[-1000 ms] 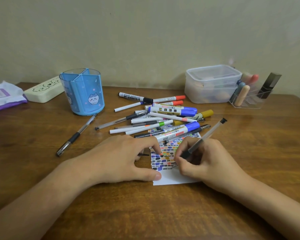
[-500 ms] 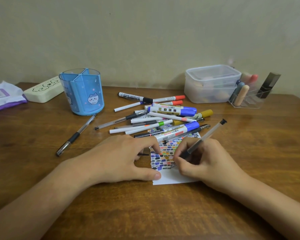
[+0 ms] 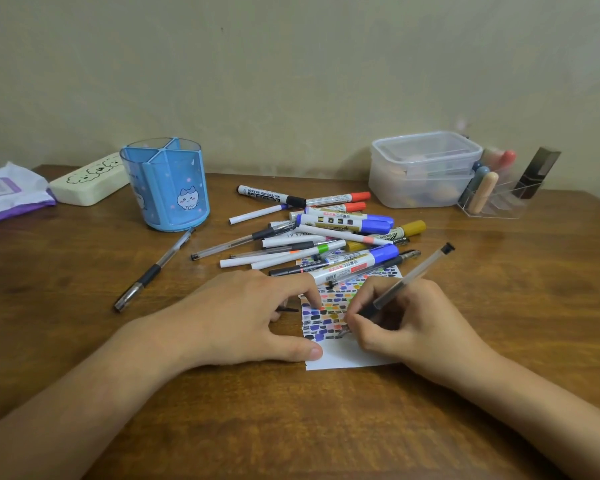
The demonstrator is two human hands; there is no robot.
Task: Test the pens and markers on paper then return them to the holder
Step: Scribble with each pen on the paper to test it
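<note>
Right hand (image 3: 409, 327) fingers curled round clear pen (image 3: 407, 281), tip hidden behind them on paper (image 3: 347, 355). Left hand (image 3: 243, 320) fingers spread flat, pinning paper's left edge. Marker pile (image 3: 326, 237) just beyond covers paper's far end; holder (image 3: 167, 188) far left.

— Where do we have our left hand (image 3: 246, 320)?

— Flat, palm down, fingers spread and fairly straight, thumb stretched out toward the right, forefinger tip pressed down ahead of it. Our left forearm comes in from the lower left.

— And our right hand (image 3: 406, 323)?

— Curled in a writing grip, thumb and forefinger pinching low on a slim shaft that slants up and to the right. Our right forearm enters from the lower right corner.
</note>
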